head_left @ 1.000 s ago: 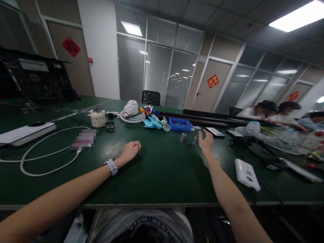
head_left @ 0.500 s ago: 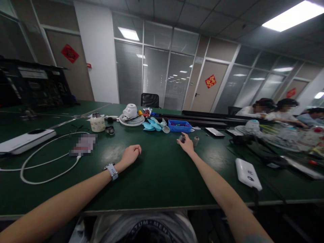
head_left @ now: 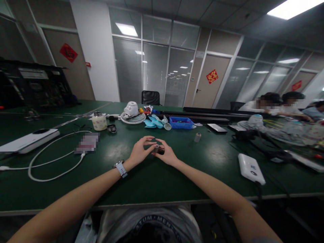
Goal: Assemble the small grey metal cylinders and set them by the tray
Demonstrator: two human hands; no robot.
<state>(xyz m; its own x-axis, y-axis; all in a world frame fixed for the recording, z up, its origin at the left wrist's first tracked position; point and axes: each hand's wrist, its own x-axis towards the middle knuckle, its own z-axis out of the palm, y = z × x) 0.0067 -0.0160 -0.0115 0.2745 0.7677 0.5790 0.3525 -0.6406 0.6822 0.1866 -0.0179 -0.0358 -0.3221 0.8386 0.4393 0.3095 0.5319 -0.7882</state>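
Green and faintly glossy, the worktop (head_left: 141,185) spreads out in front of the person, and both hands meet above its middle, between the front edge and the far one. The right hand (head_left: 165,153) is closed on a small metal cylinder (head_left: 157,147), pinched with the index finger above and the thumb below. The left hand (head_left: 141,148) faces it from the other side, fingers curved and spread apart, thumb tip at the cylinder; whether that thumb presses on it or only hovers alongside, I cannot tell. Nor is it clear whether the piece rests on the worktop or is held just above it.

A second cylinder (head_left: 197,137) stands upright off to the right, farther from the front edge, touched by neither hand. Toward the far edge lie a blue bin (head_left: 181,123), light-blue fan blades (head_left: 154,122) and a white fan (head_left: 131,113). A white device (head_left: 251,168) sits near the right part of the front edge.

The step in hand looks like steadying or turning the piece between both hands. Any move from here calls for a sure fingertip hold, since something so small and round could slip or roll.
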